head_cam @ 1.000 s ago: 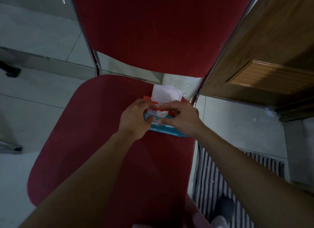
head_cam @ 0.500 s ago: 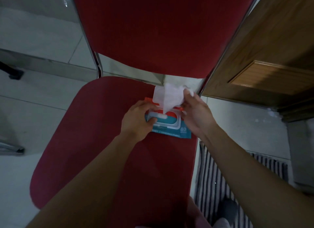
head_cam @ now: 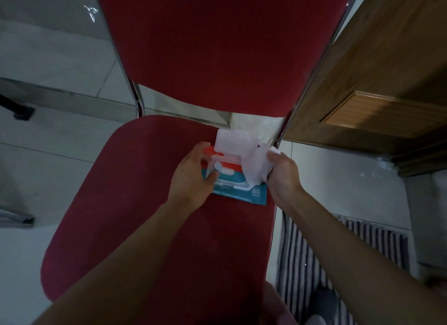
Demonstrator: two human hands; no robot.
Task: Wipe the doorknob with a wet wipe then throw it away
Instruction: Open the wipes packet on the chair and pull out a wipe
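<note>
A teal and orange wet wipe pack [head_cam: 254,194] lies on the red chair seat [head_cam: 135,203] near its back right corner, its white flip lid [head_cam: 233,140] standing open. My left hand [head_cam: 193,177] holds the pack down on its left side. My right hand [head_cam: 281,177] grips a white wet wipe [head_cam: 256,167] that hangs crumpled just right of the pack's opening. No doorknob is in view.
The red chair back [head_cam: 217,46] rises ahead between chrome tubes. A wooden door [head_cam: 387,82] stands to the right. A striped mat [head_cam: 326,257] lies on the tiled floor [head_cam: 338,179] at lower right, with a dark shoe [head_cam: 324,300] on it.
My right hand pinched a wipe at the pack's opening, pulled it up and out, and has carried it to the right. My left hand stayed on the pack.
</note>
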